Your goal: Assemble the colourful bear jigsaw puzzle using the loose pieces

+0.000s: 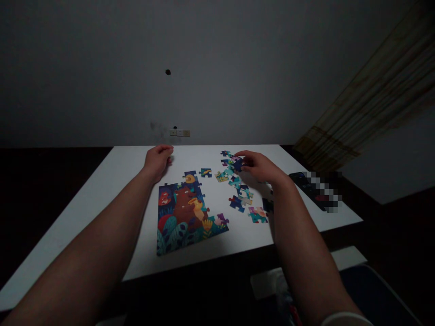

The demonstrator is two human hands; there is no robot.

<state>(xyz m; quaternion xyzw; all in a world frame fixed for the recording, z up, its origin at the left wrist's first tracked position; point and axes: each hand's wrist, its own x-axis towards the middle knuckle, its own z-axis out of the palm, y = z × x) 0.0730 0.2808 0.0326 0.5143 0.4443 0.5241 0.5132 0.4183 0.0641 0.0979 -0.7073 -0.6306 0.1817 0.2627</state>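
My left hand [158, 162] rests on the table as a loose fist, beyond the joined puzzle section; no object shows in it. The joined section [185, 213] pictures a brown bear holding a yellow pot among leaves, with a stepped, unfinished right edge. My right hand [260, 166] pinches a dark blue puzzle piece [237, 164] over the far end of the scattered pieces. Between the hands, a single dark piece with a yellow shape [205, 172] lies apart. Several loose pieces, among them a pink and teal one [258, 214], spread beside my right forearm, which partly hides some.
All of this lies on a white table [136, 267]. A dark phone [311, 190], partly pixelated, is at the table's right edge. Behind stands a grey wall with sockets [180, 133]; a patterned curtain [360, 90] hangs at right. Below the front edge is a pale stool-like surface [350, 257].
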